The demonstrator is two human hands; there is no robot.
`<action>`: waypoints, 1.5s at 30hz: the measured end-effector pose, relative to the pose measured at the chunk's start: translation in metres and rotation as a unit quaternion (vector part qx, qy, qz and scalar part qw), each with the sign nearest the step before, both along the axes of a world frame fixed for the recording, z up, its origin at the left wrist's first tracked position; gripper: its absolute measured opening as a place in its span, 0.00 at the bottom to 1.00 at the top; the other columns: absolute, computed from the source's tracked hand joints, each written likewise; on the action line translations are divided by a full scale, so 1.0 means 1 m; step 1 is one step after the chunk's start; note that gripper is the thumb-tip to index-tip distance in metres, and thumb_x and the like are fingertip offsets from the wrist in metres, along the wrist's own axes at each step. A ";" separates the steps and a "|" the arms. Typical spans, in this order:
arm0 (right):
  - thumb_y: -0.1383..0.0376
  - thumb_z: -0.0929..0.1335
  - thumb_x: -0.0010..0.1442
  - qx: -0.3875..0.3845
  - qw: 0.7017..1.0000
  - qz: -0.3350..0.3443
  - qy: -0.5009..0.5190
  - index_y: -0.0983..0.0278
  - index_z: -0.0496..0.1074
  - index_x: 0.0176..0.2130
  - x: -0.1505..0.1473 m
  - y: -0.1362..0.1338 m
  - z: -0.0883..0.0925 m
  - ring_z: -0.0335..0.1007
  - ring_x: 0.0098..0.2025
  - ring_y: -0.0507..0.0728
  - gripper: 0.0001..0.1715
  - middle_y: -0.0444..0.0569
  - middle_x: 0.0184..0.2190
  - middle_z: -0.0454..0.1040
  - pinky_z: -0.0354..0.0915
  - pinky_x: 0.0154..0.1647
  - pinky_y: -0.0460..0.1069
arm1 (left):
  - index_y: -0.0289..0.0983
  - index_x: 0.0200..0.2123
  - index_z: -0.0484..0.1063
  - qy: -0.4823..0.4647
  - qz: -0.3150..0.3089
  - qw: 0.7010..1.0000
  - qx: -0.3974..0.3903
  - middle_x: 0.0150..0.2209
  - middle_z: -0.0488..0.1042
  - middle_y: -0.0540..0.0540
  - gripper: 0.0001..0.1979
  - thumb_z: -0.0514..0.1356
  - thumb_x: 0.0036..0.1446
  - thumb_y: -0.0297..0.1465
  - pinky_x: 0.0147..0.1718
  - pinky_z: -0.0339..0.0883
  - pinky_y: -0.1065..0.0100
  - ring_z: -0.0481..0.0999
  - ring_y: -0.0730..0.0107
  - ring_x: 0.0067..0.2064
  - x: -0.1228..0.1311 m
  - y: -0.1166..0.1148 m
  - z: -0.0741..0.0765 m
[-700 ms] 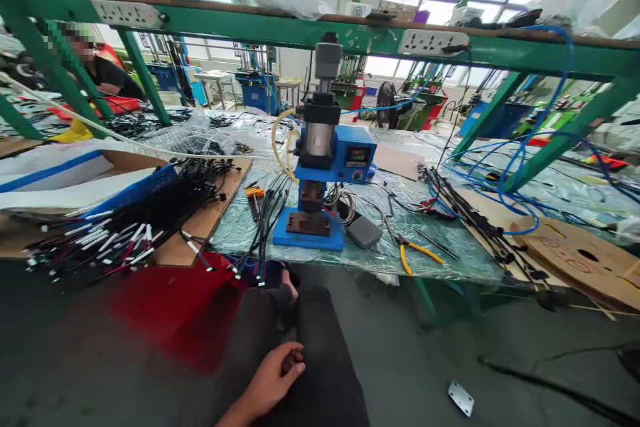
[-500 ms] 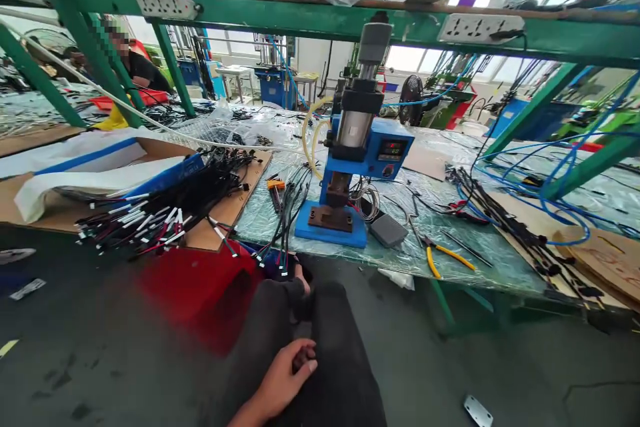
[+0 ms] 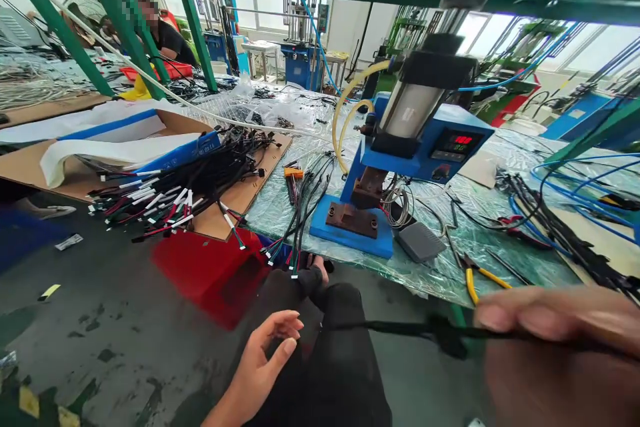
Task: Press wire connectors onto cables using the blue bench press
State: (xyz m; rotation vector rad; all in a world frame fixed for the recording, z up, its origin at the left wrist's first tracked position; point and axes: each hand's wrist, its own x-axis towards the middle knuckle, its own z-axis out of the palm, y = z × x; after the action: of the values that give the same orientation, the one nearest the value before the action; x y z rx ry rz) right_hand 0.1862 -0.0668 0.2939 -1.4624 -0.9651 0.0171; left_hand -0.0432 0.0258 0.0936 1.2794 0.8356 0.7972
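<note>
While the right hand (image 3: 560,360) looms blurred at lower right, its fingers are pinched over a black cable (image 3: 400,327), held roughly level above the lap (image 3: 355,373), free end pointing left. Thumb not made out, so the exact grip cannot be told. Dark lump (image 3: 449,337) on the cable, just off the fingertips: connector or sleeve, too smeared to say which. Left hand (image 3: 261,357) over the thighs, near the cable's free end but seemingly apart from it; fingers loosely curled, thumb spread away, nothing seen in the grasp.

Handling, by judgement: light, easy for one hand. Free stretch stands out nearly straight, so likely springy, bendable rather than limp. Jacket probably smooth, a little slick; tough along its length, weaker at lump and tip, where a tug or sharp bend might strain it. Best hold: pinch the jacket close behind the lump, other fingers supporting near the free end.

Around: blue press (image 3: 407,113) on the table (image 3: 265,213); yellow-handled pliers (image 3: 471,283) just beyond the right hand; loose dark cables (image 3: 301,221) left of the press, white-tipped ends past the table's edge; bigger cable bundle (image 3: 235,160) on cardboard (image 3: 277,157) farther left
</note>
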 end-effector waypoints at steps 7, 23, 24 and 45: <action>0.61 0.68 0.64 -0.092 0.975 0.203 -0.011 0.50 0.80 0.40 -0.016 0.065 -0.078 0.75 0.38 0.61 0.09 0.49 0.34 0.80 0.70 0.40 0.57 | 0.43 0.53 0.73 -0.025 0.019 0.977 0.209 0.49 0.77 0.41 0.17 0.61 0.60 0.32 0.54 0.68 0.58 0.75 0.55 0.54 0.015 0.013 0.024; 0.52 0.64 0.67 -0.217 0.889 0.304 0.266 0.63 0.71 0.30 -0.040 0.065 -0.123 0.65 0.30 0.52 0.21 0.45 0.27 0.69 0.64 0.31 0.47 | 0.36 0.53 0.74 -0.088 -0.050 0.987 -0.124 0.39 0.79 0.43 0.21 0.61 0.61 0.42 0.25 0.72 0.71 0.73 0.74 0.27 0.077 0.045 0.073; 0.52 0.64 0.67 -0.222 0.881 0.311 0.278 0.64 0.71 0.31 -0.042 0.063 -0.123 0.65 0.29 0.52 0.21 0.45 0.26 0.69 0.64 0.31 0.47 | 0.35 0.51 0.75 -0.093 -0.056 0.984 -0.140 0.35 0.78 0.45 0.21 0.61 0.60 0.42 0.23 0.70 0.71 0.70 0.76 0.24 0.077 0.045 0.073; 0.56 0.67 0.65 -0.214 0.921 0.243 0.215 0.61 0.73 0.36 -0.023 0.066 -0.088 0.70 0.31 0.51 0.12 0.43 0.31 0.74 0.67 0.33 0.46 | 0.35 0.32 0.76 -0.018 -0.040 0.997 -0.070 0.29 0.77 0.47 0.14 0.66 0.56 0.41 0.35 0.69 0.71 0.76 0.69 0.33 0.068 0.024 0.080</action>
State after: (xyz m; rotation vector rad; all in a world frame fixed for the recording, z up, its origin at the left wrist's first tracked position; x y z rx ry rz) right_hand 0.1629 -0.0009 0.2057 -1.4810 -0.9659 0.9287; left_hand 0.0248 0.0503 0.1732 1.1635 0.7926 0.6845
